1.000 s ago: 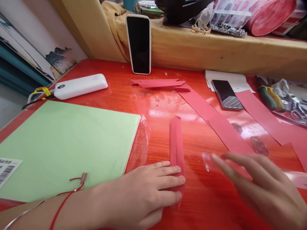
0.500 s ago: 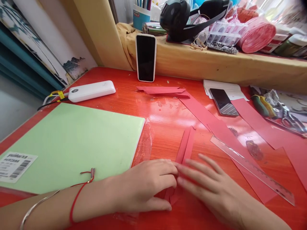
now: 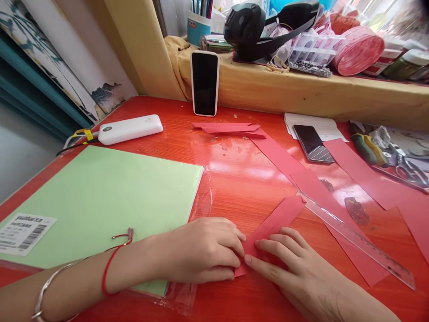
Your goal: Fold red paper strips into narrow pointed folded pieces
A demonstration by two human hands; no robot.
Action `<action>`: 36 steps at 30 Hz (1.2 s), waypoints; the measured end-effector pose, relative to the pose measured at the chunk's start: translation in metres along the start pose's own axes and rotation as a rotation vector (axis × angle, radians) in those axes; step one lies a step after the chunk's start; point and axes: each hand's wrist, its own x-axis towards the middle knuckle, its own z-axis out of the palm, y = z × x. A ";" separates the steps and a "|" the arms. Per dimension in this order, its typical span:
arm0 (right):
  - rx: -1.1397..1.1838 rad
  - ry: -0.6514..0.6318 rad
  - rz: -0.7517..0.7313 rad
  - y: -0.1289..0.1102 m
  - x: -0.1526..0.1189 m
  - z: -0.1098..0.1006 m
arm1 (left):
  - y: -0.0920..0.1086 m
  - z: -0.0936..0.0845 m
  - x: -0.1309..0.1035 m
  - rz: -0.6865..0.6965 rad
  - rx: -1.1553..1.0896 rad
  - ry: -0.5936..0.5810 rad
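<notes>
A folded red paper strip [image 3: 273,219] lies slanted on the red table [image 3: 231,188], its far end pointing up and right toward the clear ruler [image 3: 358,239]. My left hand [image 3: 209,250] is at the strip's lower left edge, fingers curled together with the tips on the paper; whether it pinches the edge is hard to see. Over the strip's lower right part rests my right hand [image 3: 295,266], its fingers spread and the index fingertip close to my left fingers. Green paper in a clear sleeve [image 3: 114,197] lies beneath my left forearm.
Folded red strips [image 3: 231,129] lie farther back, near a standing white-framed phone [image 3: 204,83]. A white power bank [image 3: 130,129] is at the left. Long red paper [image 3: 311,188], a dark phone [image 3: 312,143], and scissors [image 3: 404,165] with pliers are at the right.
The near red strip has turned clockwise, its far end swinging right, and it looks wider and flatter. My right hand has come down onto it; my left hand has shifted slightly.
</notes>
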 end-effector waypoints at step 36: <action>0.048 -0.016 0.026 -0.005 -0.001 0.003 | 0.007 0.001 -0.004 0.185 0.427 -0.066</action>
